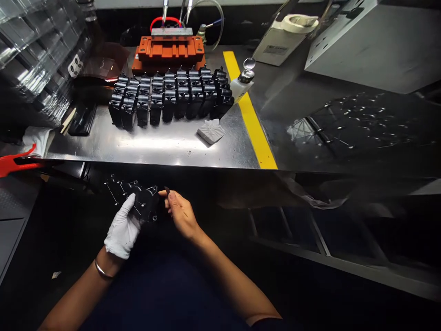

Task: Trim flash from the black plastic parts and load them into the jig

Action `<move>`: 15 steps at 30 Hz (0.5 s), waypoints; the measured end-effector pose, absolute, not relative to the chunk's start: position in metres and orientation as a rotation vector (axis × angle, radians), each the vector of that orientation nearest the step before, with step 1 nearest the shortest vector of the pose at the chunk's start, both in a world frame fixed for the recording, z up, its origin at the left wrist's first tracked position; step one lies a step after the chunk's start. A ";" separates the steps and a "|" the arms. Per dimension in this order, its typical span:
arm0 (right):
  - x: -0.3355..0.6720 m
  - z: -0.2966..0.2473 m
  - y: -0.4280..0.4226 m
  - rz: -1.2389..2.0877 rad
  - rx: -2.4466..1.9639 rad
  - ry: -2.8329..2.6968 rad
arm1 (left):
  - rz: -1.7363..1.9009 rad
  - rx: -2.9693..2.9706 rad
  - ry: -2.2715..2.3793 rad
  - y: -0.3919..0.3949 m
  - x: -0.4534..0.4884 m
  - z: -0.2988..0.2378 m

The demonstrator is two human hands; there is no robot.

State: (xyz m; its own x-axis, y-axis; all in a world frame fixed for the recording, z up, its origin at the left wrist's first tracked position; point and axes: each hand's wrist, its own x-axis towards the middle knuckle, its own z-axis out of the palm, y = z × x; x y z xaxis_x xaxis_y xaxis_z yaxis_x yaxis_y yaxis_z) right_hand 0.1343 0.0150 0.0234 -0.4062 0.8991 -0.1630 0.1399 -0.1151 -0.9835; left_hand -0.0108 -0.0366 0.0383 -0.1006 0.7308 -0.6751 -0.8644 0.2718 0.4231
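Observation:
My left hand [123, 230], in a white glove, grips a black moulded plastic part [132, 195] below the front edge of the steel table [165, 147]. My bare right hand [179, 211] is beside the part's right end, with thumb and forefinger pinched on a small dark piece [167, 189]. I cannot tell what that piece is. Both hands are held low over my lap, in shadow.
Several rows of black plastic parts [172, 94] stand on the table. Behind them is an orange fixture [169, 49]. A folded white wipe [211, 131], a small bottle [243, 82], a yellow tape line [253, 122] and clear trays [34, 50] at the left are also there.

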 end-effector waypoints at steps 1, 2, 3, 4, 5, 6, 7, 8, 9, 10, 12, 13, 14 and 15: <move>0.134 0.023 0.015 1.547 -1.179 -1.482 | 1.344 -0.262 0.955 -0.036 -0.011 0.041; 0.134 0.022 0.016 1.520 -1.176 -1.447 | 1.332 -0.335 0.921 -0.036 -0.011 0.044; 0.134 0.022 0.016 1.504 -1.159 -1.435 | 1.319 -0.393 0.889 -0.035 -0.012 0.046; 0.134 0.022 0.017 1.497 -1.132 -1.430 | 1.308 -0.439 0.861 -0.035 -0.012 0.049; 0.134 0.022 0.018 1.494 -1.106 -1.414 | 1.298 -0.474 0.840 -0.036 -0.013 0.050; 0.133 0.022 0.019 1.493 -1.084 -1.380 | 1.292 -0.499 0.826 -0.036 -0.013 0.052; 0.133 0.023 0.019 1.492 -1.066 -1.335 | 1.286 -0.517 0.818 -0.036 -0.012 0.053; 0.133 0.023 0.019 1.487 -1.048 -1.295 | 1.280 -0.526 0.814 -0.036 -0.011 0.053; 0.132 0.023 0.019 1.472 -1.029 -1.275 | 1.276 -0.529 0.813 -0.037 -0.011 0.053; 0.132 0.023 0.019 1.446 -1.010 -1.277 | 1.274 -0.526 0.812 -0.037 -0.010 0.053; 0.132 0.024 0.017 1.375 -0.971 -1.319 | 1.280 -0.511 0.804 -0.037 -0.008 0.052; 0.132 0.024 0.016 1.338 -0.955 -1.341 | 1.283 -0.504 0.799 -0.038 -0.008 0.051; 0.132 0.024 0.016 1.304 -0.943 -1.357 | 1.285 -0.498 0.794 -0.038 -0.007 0.051; 0.133 0.024 0.015 1.274 -0.933 -1.368 | 1.285 -0.496 0.791 -0.038 -0.006 0.051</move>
State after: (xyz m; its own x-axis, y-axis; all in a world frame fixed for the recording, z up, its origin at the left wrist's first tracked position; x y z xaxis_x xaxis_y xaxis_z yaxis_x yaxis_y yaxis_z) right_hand 0.1325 0.0151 0.0243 -0.1973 0.9669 0.1615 -0.0925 0.1457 -0.9850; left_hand -0.0063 -0.0375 0.0507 0.0818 0.6507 -0.7549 -0.9671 0.2348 0.0976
